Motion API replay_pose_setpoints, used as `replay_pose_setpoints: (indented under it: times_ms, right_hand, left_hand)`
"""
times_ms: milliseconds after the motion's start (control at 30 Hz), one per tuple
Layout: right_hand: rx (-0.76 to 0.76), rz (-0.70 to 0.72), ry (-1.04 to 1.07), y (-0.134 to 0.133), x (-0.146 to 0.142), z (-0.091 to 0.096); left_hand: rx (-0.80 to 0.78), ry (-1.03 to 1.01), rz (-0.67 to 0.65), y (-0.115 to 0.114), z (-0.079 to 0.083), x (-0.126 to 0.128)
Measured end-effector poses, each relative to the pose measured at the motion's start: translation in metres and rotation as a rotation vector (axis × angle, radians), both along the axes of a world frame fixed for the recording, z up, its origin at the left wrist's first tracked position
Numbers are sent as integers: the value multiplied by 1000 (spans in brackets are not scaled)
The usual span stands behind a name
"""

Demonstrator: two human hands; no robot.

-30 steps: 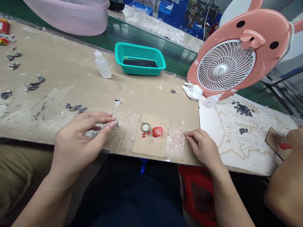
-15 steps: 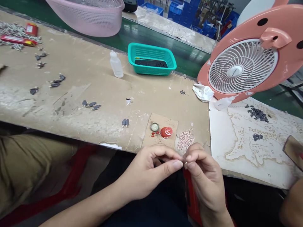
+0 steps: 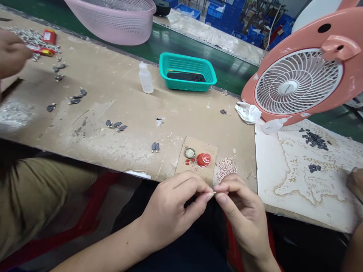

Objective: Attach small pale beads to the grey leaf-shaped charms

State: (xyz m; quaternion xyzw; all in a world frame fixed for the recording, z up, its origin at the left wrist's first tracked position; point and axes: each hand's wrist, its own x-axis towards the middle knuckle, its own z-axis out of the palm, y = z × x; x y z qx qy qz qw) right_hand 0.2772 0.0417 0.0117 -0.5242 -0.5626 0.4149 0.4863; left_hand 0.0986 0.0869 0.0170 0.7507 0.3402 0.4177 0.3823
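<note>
In front of my body, at the table's near edge, my two hands meet fingertip to fingertip. My left hand (image 3: 177, 206) pinches a tiny pale, shiny bead-like piece (image 3: 213, 192) between thumb and forefinger. The fingers of my right hand (image 3: 244, 213) close in a pinch against its other side; whatever else they hold is hidden. Just beyond lies a cardboard square (image 3: 211, 144) bearing a bottle cap (image 3: 190, 152), a glossy red blob (image 3: 203, 159) and small red bits. Beside it spreads a pile of tiny pinkish beads (image 3: 226, 167).
A teal basket (image 3: 188, 85) and a squeeze bottle (image 3: 146, 79) stand farther back. The pink fan (image 3: 292, 87) rises at right, near dark pieces (image 3: 316, 140) on a printed sheet (image 3: 266, 162). Dark leaf-shaped pieces (image 3: 116, 124) dot the left side. Another person's hand (image 3: 13, 53) is at far left.
My hands have shifted slightly left, and the tiny piece shows more clearly between the fingertips. Another person's hand has come in at upper left. The whole view has shifted a little.
</note>
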Motion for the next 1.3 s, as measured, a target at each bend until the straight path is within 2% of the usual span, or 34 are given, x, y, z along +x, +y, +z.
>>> replay_pose_setpoints:
  times_ms: [133,300,367,467,500,567,633,833,1033,1167,1300]
  right_hand:
    - [-57,39,-62,2,1,5]
    - [-98,52,-134,5,-2,5]
    - [-56,9,-198,9,-2,3]
    - [47,-64,-351,19,2,3]
    - [77,-76,-405,23,3,3]
    - [121,-85,-501,32,7,4]
    - [147,-77,-582,41,9,4]
    - [170,-19,-798,57,9,3]
    - [188,13,-911,65,9,4]
    - [203,35,-985,67,8,2]
    - [202,35,-982,66,7,3]
  left_hand:
    - [162,96,2,-2,-6,-2]
    - [220,133,32,6,-12,-11]
    - [220,239,114,20,-13,-26]
    - [210,539,351,46,-14,-59]
    - [215,643,371,54,-15,-70]
    - [208,788,328,65,-19,-90]
    - [200,834,271,71,-26,-102]
    - [192,757,234,78,-41,-107]
    - [247,707,316,81,-40,-105]
    - [229,476,397,74,-35,-103]
    - [52,215,481,58,-27,-93]
